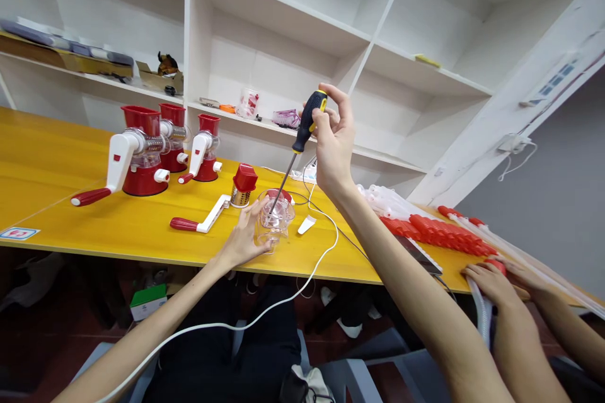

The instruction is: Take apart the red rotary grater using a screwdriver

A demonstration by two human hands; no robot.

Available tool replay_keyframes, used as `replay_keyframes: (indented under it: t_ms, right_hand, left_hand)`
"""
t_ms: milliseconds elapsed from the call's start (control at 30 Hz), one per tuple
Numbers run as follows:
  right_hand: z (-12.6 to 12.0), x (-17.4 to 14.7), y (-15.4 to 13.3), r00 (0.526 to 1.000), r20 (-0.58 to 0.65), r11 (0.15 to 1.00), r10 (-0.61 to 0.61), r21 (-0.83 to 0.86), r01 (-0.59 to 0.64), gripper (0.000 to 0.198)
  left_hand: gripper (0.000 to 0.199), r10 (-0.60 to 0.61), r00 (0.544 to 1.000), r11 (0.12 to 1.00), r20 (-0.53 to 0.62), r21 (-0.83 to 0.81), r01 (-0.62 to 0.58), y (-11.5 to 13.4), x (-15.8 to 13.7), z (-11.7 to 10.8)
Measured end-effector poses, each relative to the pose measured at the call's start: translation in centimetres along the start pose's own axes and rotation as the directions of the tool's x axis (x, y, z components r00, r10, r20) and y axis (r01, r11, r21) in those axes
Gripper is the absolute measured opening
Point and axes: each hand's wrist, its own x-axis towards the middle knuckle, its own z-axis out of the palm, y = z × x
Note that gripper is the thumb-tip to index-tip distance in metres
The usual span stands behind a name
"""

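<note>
My left hand is closed around a clear plastic housing resting on the table near its front edge. Raised above it, my right hand grips a screwdriver by its black and yellow handle. The shaft slants down and left, and its tip is inside or just over the clear housing; exactly what it touches cannot be made out. Just behind my left hand is a red hopper with a metal grater drum. To the left lies a white crank with a red handle. A small white piece lies right of the housing.
Several red and white rotary graters stand at the left of the yellow table. A white cable crosses the table and hangs over its edge. Red parts are piled at right, near another person's hands. White shelves rise behind.
</note>
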Motion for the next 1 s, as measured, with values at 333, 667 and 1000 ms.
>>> replay_keyframes:
  t_ms: [333, 667, 1000]
  right_hand:
    - [0.09, 0.12, -0.22, 0.998, -0.046, 0.999, -0.044, 0.014, 0.045, 0.042]
    - [-0.21, 0.30, 0.47, 0.998, -0.021, 0.998, -0.061, -0.010, 0.061, 0.047]
    - [-0.03, 0.23, 0.18, 0.998, -0.039, 0.999, -0.051, 0.009, 0.052, 0.045]
  left_hand:
    - [0.098, 0.016, 1.000, 1.000, -0.017, 0.011, -0.016, -0.25, 0.10, 0.06]
    - [0.098, 0.027, 1.000, 1.000, -0.015, 0.006, -0.027, -0.12, 0.11, -0.03]
    - [0.098, 0.004, 1.000, 1.000, -0.018, 0.024, -0.004, 0.16, 0.00, -0.06]
